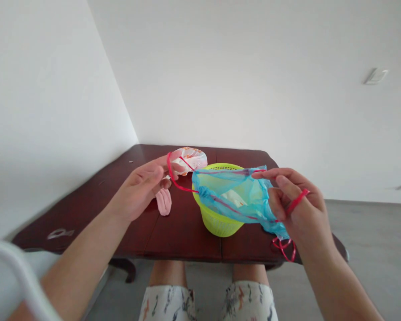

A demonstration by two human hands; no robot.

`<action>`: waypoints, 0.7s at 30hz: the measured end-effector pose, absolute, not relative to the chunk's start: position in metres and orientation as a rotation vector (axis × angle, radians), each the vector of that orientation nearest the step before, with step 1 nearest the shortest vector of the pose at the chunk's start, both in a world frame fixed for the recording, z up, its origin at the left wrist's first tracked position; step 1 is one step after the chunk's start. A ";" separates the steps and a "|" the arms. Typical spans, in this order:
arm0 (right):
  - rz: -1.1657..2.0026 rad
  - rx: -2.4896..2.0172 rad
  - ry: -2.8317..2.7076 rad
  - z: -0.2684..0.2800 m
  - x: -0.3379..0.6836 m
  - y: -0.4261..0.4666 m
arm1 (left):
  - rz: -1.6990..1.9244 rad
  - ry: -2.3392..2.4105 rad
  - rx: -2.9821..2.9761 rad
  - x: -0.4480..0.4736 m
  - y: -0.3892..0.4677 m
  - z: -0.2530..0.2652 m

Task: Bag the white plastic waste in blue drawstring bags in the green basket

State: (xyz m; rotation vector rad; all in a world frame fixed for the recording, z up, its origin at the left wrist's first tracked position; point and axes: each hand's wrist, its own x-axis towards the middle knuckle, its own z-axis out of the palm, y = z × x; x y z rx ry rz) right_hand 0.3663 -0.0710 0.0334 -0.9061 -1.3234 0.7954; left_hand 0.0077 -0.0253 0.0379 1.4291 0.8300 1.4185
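A thin blue drawstring trash bag (pixel 232 207) is stretched open above a yellow-green plastic basket (pixel 220 225), between my two hands. My left hand (pixel 147 178) has one loop of the red drawstring (pixel 183 188) hooked over its fingers and pulls it to the left. On the other side, my right hand (pixel 297 198) grips the drawstring and the bag's gathered edge, with a red loop around its fingers. Another red loop (pixel 285 249) dangles below the bag's right end. Something whitish (pixel 234 197) shows inside the basket, partly hidden by the bag.
The dark red wooden table (pixel 183 236) carries a pink folded or rolled item (pixel 163 203) below my left hand. A white plastic package with orange print (pixel 194 158) lies behind the basket. White walls (pixel 220 80) border the table; my knees are under its front edge.
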 end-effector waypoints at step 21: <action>0.447 -0.753 -1.857 0.136 0.321 -0.044 | 1.009 0.416 2.049 0.110 -0.018 0.099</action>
